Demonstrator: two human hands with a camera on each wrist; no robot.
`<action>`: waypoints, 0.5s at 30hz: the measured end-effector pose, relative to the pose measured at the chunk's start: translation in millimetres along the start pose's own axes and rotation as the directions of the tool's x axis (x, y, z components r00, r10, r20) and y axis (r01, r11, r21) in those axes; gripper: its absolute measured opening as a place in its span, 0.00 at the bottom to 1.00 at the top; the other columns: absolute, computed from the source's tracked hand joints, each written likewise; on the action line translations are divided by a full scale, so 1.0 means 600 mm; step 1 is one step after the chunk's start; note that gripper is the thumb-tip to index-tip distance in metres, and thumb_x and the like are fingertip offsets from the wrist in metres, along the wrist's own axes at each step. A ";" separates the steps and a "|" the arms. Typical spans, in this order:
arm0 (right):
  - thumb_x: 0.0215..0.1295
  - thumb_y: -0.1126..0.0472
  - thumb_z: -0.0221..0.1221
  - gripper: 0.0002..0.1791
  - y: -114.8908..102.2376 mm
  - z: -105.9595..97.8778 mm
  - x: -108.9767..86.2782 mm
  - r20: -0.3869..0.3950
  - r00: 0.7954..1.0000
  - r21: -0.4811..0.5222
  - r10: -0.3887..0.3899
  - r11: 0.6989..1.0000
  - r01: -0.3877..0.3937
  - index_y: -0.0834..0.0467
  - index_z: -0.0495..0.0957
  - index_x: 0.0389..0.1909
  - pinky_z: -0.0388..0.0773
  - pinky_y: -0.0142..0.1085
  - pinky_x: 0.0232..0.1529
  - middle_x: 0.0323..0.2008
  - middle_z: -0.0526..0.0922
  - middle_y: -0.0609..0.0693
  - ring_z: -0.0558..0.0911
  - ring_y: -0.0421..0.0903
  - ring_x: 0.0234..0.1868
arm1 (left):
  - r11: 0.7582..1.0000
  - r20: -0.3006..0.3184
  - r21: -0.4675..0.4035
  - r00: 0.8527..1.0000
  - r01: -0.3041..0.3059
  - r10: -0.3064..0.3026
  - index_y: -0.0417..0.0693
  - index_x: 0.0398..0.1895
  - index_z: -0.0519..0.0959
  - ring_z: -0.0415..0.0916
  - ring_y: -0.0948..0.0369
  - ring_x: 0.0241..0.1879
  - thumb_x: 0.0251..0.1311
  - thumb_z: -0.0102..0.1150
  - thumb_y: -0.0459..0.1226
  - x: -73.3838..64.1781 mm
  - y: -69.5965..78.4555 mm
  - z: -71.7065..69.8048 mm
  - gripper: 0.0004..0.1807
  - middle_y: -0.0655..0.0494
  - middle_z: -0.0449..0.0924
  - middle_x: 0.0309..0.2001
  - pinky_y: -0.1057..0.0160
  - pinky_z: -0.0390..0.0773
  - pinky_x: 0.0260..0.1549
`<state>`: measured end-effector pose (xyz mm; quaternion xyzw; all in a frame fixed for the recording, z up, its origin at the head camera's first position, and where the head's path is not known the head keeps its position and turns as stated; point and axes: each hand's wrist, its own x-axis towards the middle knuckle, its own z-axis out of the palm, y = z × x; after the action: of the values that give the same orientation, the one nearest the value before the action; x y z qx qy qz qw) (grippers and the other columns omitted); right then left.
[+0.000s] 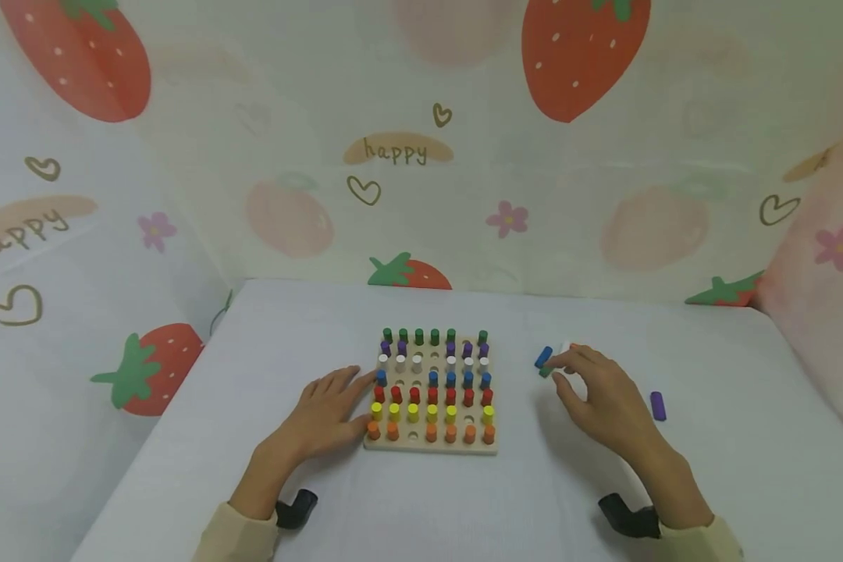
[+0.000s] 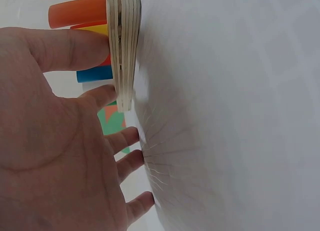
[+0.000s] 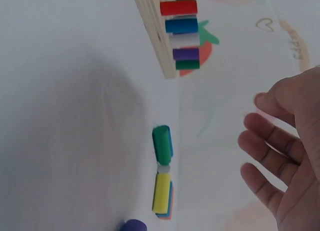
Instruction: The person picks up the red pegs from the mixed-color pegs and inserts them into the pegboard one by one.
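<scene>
A wooden pegboard (image 1: 432,450) stands on the table with rows of green, purple, white, blue, red, yellow and orange pegs; round holes show between some of them. At its left edge rests my left hand (image 1: 326,414), thumb and index finger touching the board's side, the other fingertips on the cloth in the left wrist view. My right hand (image 1: 607,398) hovers above loose pegs, its fingers loosely bent and holding nothing in the right wrist view. Beneath it lie a green peg (image 3: 161,145), a yellow peg (image 3: 161,193) and a blue peg (image 1: 544,357), among others partly hidden.
A purple peg (image 1: 658,406) lies apart, to the right of my right hand. White cloth (image 1: 309,312) covers the table. Behind it rises a patterned fabric backdrop (image 1: 464,179) with strawberries, and similar fabric hangs at both sides.
</scene>
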<state>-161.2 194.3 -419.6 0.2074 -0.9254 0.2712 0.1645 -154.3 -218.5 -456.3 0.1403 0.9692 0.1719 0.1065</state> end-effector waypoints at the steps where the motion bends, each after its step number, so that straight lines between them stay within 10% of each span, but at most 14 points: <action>1: 0.68 0.69 0.65 0.10 0.003 -0.002 0.001 0.005 1.000 0.010 0.001 1.000 -0.001 0.60 0.86 0.48 0.86 0.61 0.54 0.52 0.89 0.58 0.84 0.65 0.64 | 1.000 -0.001 -0.001 1.000 0.001 -0.001 0.53 0.84 0.61 0.53 0.36 0.83 0.71 0.51 0.48 -0.001 0.000 0.001 0.38 0.40 0.57 0.83 0.27 0.52 0.79; 11: 0.63 0.74 0.66 0.16 0.046 -0.041 -0.004 -0.100 0.994 0.015 -0.052 0.998 0.054 0.58 0.85 0.51 0.71 0.15 0.52 0.51 0.88 0.51 0.87 0.52 0.51 | 1.000 -0.018 0.023 1.000 -0.009 0.009 0.54 0.83 0.61 0.54 0.38 0.82 0.72 0.51 0.50 0.008 0.003 -0.002 0.37 0.41 0.58 0.83 0.28 0.53 0.79; 15: 0.65 0.72 0.66 0.16 0.066 -0.054 -0.013 -0.122 0.992 0.001 -0.004 1.000 0.004 0.57 0.85 0.52 0.65 0.12 0.54 0.51 0.87 0.51 0.84 0.51 0.51 | 0.999 -0.019 0.041 1.000 -0.016 0.017 0.55 0.83 0.62 0.56 0.38 0.82 0.72 0.52 0.50 0.016 0.006 -0.012 0.37 0.41 0.59 0.82 0.28 0.55 0.78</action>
<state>-166.8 245.6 -414.0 0.1924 -0.9130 0.2836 0.2214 -164.1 -214.6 -450.1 0.1487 0.9724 0.1541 0.0926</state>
